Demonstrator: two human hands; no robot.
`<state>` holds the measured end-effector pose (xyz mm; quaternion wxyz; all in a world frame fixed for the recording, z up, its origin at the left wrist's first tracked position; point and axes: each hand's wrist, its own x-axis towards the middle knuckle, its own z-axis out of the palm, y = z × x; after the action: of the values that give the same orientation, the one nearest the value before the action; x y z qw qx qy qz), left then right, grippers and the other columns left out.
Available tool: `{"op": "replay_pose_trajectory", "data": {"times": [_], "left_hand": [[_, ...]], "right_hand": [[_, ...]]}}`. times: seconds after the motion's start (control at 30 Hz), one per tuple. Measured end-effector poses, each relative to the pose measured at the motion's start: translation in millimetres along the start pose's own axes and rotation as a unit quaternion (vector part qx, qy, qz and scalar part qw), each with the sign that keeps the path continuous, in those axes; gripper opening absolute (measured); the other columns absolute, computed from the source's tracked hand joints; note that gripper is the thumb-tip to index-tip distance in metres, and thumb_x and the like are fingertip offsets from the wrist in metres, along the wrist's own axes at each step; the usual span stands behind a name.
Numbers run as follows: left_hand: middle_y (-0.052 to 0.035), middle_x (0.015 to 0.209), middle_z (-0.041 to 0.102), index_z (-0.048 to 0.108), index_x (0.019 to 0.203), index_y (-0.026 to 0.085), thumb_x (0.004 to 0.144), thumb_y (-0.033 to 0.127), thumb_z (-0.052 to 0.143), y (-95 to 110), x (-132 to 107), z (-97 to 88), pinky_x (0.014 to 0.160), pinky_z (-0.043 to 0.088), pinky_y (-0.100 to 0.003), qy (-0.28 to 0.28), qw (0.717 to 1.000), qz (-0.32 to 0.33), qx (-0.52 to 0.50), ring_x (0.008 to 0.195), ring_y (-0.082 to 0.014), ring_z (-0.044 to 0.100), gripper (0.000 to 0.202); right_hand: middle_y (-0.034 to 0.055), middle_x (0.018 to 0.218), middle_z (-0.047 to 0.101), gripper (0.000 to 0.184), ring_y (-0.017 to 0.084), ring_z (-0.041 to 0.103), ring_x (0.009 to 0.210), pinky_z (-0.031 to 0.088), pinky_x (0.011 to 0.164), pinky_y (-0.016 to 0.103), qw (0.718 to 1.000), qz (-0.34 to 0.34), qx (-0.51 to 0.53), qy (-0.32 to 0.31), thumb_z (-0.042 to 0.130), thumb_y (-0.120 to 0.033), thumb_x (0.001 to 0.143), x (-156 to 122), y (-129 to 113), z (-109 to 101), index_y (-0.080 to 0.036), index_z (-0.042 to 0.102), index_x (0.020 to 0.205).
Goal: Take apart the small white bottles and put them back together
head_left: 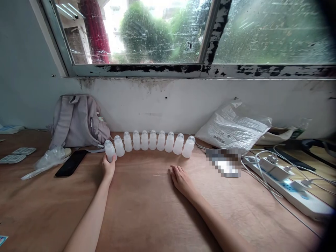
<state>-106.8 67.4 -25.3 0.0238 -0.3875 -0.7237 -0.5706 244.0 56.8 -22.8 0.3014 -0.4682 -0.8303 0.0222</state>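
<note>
Brown wooden tabletop (147, 210). Left hand (108, 167) pinches a frosted white, waisted plastic bottle (109, 148) near its base; nine matching bottles (153, 141) curve rightward from that grip. Right hand (179, 177) rests empty, loosely extended. A sideways slip could topple neighbours.

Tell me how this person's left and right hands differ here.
The left hand holds the leftmost bottle; the right hand touches no bottle. The left hand curls around that bottle's lower part, while the right hand lies flatter, its back upward, over the table. Both hands are bare.
</note>
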Motion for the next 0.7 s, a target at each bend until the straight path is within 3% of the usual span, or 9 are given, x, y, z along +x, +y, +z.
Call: {"op": "replay_pose_trajectory", "data": {"times": [0.07, 0.17, 0.27, 0.3, 0.37, 0.47, 0.5, 0.6, 0.7], "left_hand": [[-0.0132, 0.094, 0.055, 0.046, 0.099, 0.013, 0.069, 0.044, 0.052, 6.6, -2.9, -4.3, 0.078, 0.041, -0.041, 0.027, 0.999, -0.022, -0.001, 0.091, -0.0282, 0.053, 0.044], [-0.0138, 0.103, 0.052, 0.04, 0.109, 0.014, 0.074, 0.046, 0.045, 23.6, -13.5, -13.0, 0.076, 0.043, -0.037, 0.068, 0.997, -0.033, -0.011, 0.092, -0.0253, 0.053, 0.048], [-0.0094, 0.099, 0.055, 0.041, 0.109, 0.016, 0.074, 0.044, 0.046, 47.6, -32.3, -20.2, 0.072, 0.044, -0.03, 0.052, 0.997, 0.02, -0.061, 0.087, -0.0211, 0.055, 0.045], [-0.0078, 0.095, 0.056, 0.043, 0.105, 0.016, 0.074, 0.044, 0.047, 56.4, -40.5, -21.7, 0.069, 0.044, -0.028, 0.013, 0.996, 0.049, -0.077, 0.083, -0.0198, 0.056, 0.042], [-0.0034, 0.083, 0.059, 0.048, 0.098, 0.018, 0.072, 0.043, 0.05, 74.2, -59.0, -23.5, 0.06, 0.044, -0.024, -0.118, 0.984, 0.103, -0.088, 0.069, -0.0164, 0.057, 0.037], [-0.0009, 0.078, 0.06, 0.051, 0.093, 0.019, 0.068, 0.039, 0.054, 97.5, -87.5, -24.1, 0.057, 0.044, -0.022, -0.317, 0.922, 0.206, -0.086, 0.063, -0.0141, 0.057, 0.032], [-0.0012, 0.081, 0.061, 0.052, 0.094, 0.02, 0.067, 0.037, 0.055, 103.4, -95.7, -24.2, 0.06, 0.045, -0.022, -0.36, 0.899, 0.234, -0.092, 0.065, -0.0143, 0.057, 0.032], [-0.0023, 0.086, 0.062, 0.052, 0.096, 0.021, 0.067, 0.034, 0.055, 113.7, -112.0, -24.4, 0.064, 0.046, -0.023, -0.418, 0.858, 0.28, -0.101, 0.071, -0.0154, 0.059, 0.032], [-0.0025, 0.084, 0.063, 0.052, 0.096, 0.02, 0.066, 0.033, 0.056, 114.4, -115.4, -24.3, 0.063, 0.047, -0.024, -0.428, 0.849, 0.297, -0.09, 0.071, -0.0157, 0.059, 0.032]], "right_hand": [[0.0103, 0.095, 0.056, 0.027, 0.022, 0.051, 0.09, 0.043, 0.079, 0.037, 1.0, 0.004, 0.009, 0.0, 0.035, -0.023, 0.083, -0.1, 1.4, 0.1, -0.017, 0.048, 0.106], [0.01, 0.096, 0.056, 0.027, 0.023, 0.052, 0.091, 0.043, 0.079, 0.039, 0.999, 0.016, 0.043, 0.004, 0.038, -0.026, 0.082, 0.0, 3.9, 0.0, -0.018, 0.047, 0.106], [0.0089, 0.093, 0.058, 0.028, 0.022, 0.054, 0.089, 0.044, 0.079, 0.039, 0.991, 0.051, 0.122, 0.006, 0.04, -0.03, 0.081, 0.8, 3.0, -3.7, -0.019, 0.047, 0.106], [0.0086, 0.093, 0.058, 0.028, 0.021, 0.054, 0.088, 0.044, 0.079, 0.039, 0.985, 0.07, 0.158, 0.007, 0.041, -0.032, 0.081, 1.3, 1.1, -6.5, -0.019, 0.048, 0.105], [0.0081, 0.097, 0.057, 0.029, 0.02, 0.055, 0.089, 0.044, 0.08, 0.038, 0.965, 0.109, 0.237, 0.011, 0.041, -0.036, 0.081, 2.5, -5.2, -14.4, -0.021, 0.047, 0.105], [0.0085, 0.107, 0.053, 0.036, 0.019, 0.056, 0.089, 0.047, 0.075, 0.035, 0.913, 0.145, 0.382, 0.022, 0.039, -0.042, 0.082, 4.3, -18.4, -29.5, -0.023, 0.042, 0.112], [0.0087, 0.105, 0.053, 0.039, 0.018, 0.057, 0.085, 0.049, 0.069, 0.033, 0.889, 0.153, 0.432, 0.017, 0.037, -0.043, 0.082, 4.6, -22.7, -34.3, -0.023, 0.04, 0.115], [0.0046, 0.082, 0.056, 0.042, 0.015, 0.058, 0.062, 0.046, 0.048, 0.026, 0.838, 0.163, 0.519, -0.044, 0.037, -0.047, 0.081, 4.2, -31.8, -44.4, -0.021, 0.041, 0.114], [-0.0018, 0.061, 0.05, 0.034, 0.01, 0.05, 0.047, 0.039, 0.041, 0.021, 0.832, 0.161, 0.522, -0.094, 0.044, -0.044, 0.08, 2.6, -34.5, -46.4, -0.017, 0.051, 0.098]]}}
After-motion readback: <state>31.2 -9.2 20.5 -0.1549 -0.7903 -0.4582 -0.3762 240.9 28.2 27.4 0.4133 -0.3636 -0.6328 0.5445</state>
